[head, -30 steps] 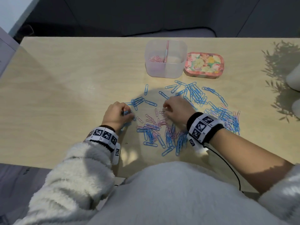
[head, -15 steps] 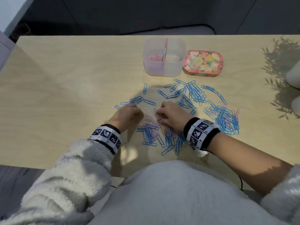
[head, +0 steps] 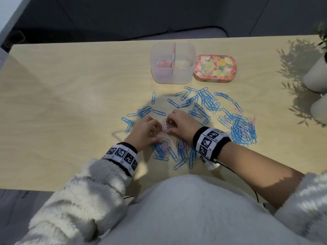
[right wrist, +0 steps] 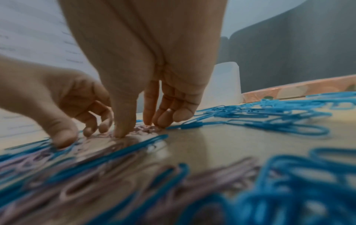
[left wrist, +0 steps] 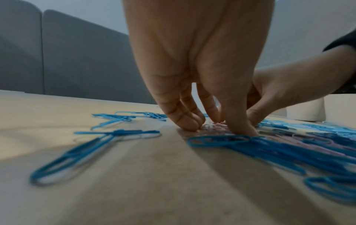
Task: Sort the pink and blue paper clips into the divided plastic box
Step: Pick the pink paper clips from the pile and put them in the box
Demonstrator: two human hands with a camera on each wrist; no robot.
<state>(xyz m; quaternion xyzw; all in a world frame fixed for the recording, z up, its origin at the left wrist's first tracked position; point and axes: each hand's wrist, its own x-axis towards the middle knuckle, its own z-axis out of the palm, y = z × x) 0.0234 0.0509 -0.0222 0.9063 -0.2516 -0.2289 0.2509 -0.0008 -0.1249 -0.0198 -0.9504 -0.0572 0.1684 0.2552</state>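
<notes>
We see a person seated at the near edge of a pale wooden table (head: 70, 96), both hands lowered onto a small heap of pink paper clips (head: 166, 127) near the table's middle. The left hand (head: 147, 130) stands on its fingertips (left wrist: 189, 123), fingers bent and gathered round the left side of the heap; the right hand (head: 182, 123) meets it from the other side, thumb and fingers (right wrist: 123, 130) drawn together on the same clips. From the wrist views the tips press down into the pink pile, though blur keeps us from telling whether any clip is truly pinched or lifted.

Blue paper clips (head: 203, 103) lie scattered around the hands: a loose few toward the left, a broad spread behind the right hand, a dense mixed cluster (head: 242, 129) toward the right edge, and more blue and pink clips tangled between the wrists and the near edge.

The divided plastic box (head: 172, 75) sits toward the far edge, well apart from the hands. Its left compartment holds a small bunch of pink clips; the right compartment appears bare of clips, as far as the frosted wall lets us judge. Just beside the box on its right lies a floral tin lid (head: 215, 68). Two white pots (head: 316, 75) stand at the right edge, casting leafy shadows. Patterned bands (head: 210, 140) wrap both wrists.
</notes>
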